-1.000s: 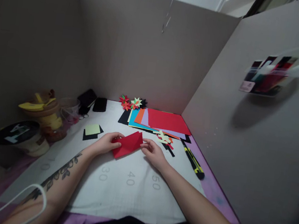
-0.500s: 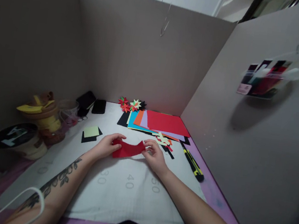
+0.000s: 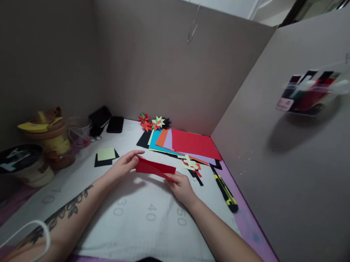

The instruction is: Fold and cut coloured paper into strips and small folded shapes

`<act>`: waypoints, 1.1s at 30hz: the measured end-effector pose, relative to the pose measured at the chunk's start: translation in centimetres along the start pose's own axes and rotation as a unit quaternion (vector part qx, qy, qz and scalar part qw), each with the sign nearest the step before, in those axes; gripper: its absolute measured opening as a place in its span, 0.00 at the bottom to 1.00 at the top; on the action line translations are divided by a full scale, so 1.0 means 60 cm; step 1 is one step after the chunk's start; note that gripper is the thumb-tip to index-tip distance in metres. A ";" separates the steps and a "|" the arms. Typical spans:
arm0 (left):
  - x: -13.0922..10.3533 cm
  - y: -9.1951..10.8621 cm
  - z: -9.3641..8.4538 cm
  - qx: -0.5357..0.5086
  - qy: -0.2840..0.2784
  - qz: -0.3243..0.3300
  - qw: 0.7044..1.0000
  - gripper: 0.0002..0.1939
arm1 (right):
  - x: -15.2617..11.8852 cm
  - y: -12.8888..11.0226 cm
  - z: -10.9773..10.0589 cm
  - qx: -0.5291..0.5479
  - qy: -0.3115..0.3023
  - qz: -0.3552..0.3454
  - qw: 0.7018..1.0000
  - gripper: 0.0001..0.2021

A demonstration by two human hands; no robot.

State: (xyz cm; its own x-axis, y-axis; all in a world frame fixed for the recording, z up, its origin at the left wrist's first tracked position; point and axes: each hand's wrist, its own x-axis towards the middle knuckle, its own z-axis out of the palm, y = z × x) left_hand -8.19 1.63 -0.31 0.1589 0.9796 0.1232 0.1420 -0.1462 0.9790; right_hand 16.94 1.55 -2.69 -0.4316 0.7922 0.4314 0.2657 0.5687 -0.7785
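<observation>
Grey panels [image 3: 171, 65] enclose the tabletop [image 3: 253, 235], which a white sheet [image 3: 146, 240] printed with numbers mostly covers. Above that sheet, between our two hands, is the red paper [image 3: 156, 168], seen as a narrow band whose long axis runs left to right, its right end a little lower in view. Our left hand [image 3: 125, 163] grips the left end with its fingers; our right hand [image 3: 183, 187] grasps the lower right corner. Neither hand is nearer: each meets its own end, leaving the middle span uncovered. The shadow below suggests we hold the paper raised. Coloured sheets [image 3: 197, 143] lie beyond it, paper strips [image 3: 191, 163] nearer our right hand, and a cutter [image 3: 225, 193] farther right.
</observation>
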 end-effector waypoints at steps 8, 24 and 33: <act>-0.006 0.009 0.005 -0.042 -0.089 -0.084 0.992 0.31 | -0.008 0.006 -0.008 -0.079 0.007 -0.045 0.996 0.15; 0.002 -0.010 0.003 -0.094 0.002 -0.073 0.993 0.20 | -0.012 -0.009 -0.016 0.036 -0.031 -0.045 0.998 0.31; 0.000 -0.006 0.016 -0.120 -0.019 -0.082 0.989 0.18 | -0.007 0.008 0.009 0.139 0.107 0.155 0.972 0.17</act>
State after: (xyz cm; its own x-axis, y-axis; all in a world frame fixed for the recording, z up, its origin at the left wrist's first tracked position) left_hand -7.33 1.57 -0.81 0.1905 0.9808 -0.0422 -0.0664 0.0557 0.9962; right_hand 16.81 1.38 -3.49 -0.1699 0.9611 0.2179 0.0991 0.2366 -0.9665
